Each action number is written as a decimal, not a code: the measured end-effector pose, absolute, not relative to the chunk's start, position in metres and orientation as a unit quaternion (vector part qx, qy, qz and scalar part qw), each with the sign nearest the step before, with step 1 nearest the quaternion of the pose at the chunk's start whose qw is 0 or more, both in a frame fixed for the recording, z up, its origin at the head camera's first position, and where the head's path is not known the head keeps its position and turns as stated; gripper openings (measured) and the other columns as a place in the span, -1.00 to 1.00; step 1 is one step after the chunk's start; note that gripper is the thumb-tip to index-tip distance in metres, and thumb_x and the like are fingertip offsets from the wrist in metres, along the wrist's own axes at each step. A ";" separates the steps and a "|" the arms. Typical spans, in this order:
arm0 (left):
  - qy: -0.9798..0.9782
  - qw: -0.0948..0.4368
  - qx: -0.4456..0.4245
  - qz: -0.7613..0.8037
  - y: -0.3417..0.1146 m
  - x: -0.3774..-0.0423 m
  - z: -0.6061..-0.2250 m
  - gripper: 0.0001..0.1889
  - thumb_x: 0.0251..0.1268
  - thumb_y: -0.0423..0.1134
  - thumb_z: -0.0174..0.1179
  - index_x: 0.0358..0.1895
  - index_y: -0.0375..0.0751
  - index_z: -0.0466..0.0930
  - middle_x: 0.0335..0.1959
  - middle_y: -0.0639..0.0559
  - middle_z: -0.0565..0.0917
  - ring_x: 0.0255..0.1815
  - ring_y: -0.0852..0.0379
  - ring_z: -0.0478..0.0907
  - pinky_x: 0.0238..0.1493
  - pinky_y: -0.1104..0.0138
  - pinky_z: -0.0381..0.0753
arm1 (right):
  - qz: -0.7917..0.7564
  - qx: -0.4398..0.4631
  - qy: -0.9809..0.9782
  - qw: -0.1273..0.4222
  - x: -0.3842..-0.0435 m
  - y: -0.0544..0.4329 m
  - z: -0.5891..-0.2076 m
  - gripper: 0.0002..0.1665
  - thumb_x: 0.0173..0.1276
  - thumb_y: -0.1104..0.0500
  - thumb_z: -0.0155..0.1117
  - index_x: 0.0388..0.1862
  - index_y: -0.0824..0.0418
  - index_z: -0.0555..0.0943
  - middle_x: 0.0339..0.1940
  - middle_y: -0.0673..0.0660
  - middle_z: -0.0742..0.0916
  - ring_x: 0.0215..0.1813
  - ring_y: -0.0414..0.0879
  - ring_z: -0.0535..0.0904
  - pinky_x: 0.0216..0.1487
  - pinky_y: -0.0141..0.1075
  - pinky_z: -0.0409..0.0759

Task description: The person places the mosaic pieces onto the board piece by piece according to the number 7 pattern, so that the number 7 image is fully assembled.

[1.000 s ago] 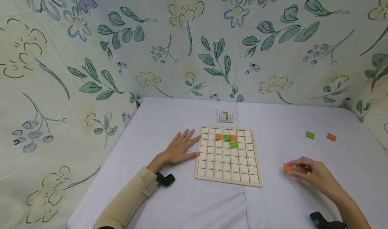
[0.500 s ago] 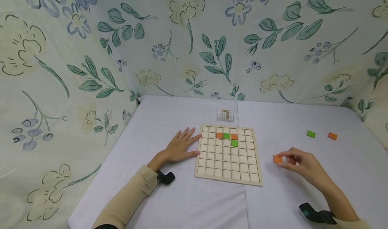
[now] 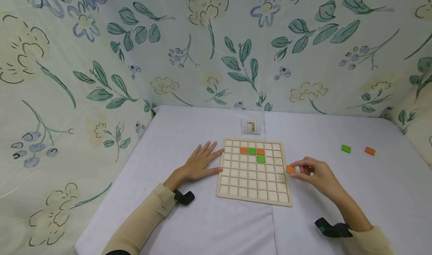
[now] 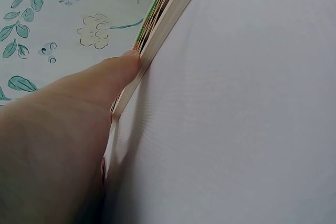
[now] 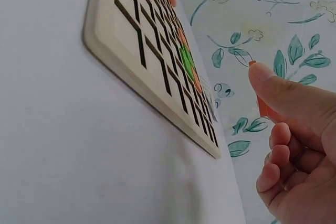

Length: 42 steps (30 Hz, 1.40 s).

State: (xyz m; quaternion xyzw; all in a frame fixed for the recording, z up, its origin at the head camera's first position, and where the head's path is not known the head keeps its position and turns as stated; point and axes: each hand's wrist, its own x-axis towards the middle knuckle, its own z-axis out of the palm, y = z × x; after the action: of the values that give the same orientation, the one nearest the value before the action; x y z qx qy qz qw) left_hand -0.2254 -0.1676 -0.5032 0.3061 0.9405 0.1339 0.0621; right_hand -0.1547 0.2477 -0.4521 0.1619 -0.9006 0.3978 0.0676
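A square wooden grid board [image 3: 253, 176] lies on the white cloth, with two orange tiles and two green tiles in its upper cells. My left hand [image 3: 199, 165] lies with fingers spread at the board's left edge; in the left wrist view its thumb [image 4: 123, 69] touches the board's side. Between thumb and fingers my right hand [image 3: 314, 172] pinches an orange tile [image 3: 290, 169], held just off the board's right edge. The right wrist view shows that tile [image 5: 262, 106] partly hidden behind the thumb, the other fingers curled.
Behind the board lies a small card [image 3: 250, 127] printed with a coloured grid pattern. A loose green tile [image 3: 345, 148] and a loose orange tile [image 3: 370, 150] rest at the right. Floral fabric [image 3: 202, 60] hangs behind and along the left of the table.
My right hand has carried the orange tile leftward and away from me, from the open cloth to the board's right edge. The left hand has stayed in place.
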 end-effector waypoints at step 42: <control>0.942 0.057 0.302 0.134 -0.168 -0.226 -0.504 -0.17 0.39 0.48 -0.23 0.63 0.25 -0.12 0.65 -0.01 -0.22 0.62 -0.05 -0.40 0.52 0.00 -0.43 | 0.437 0.158 -0.885 -0.033 -0.195 0.176 -0.476 -0.72 0.16 0.27 0.55 -0.16 0.35 0.74 -0.50 0.04 0.53 -0.41 -0.12 0.38 -0.44 -0.41 0.35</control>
State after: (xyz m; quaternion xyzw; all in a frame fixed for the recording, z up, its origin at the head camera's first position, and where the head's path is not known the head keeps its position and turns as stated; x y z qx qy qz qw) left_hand -0.2258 -0.1675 -0.5040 0.3023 0.9420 0.1342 0.0572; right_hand -0.1946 0.1760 -0.4759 0.1576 -0.8848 0.4371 -0.0334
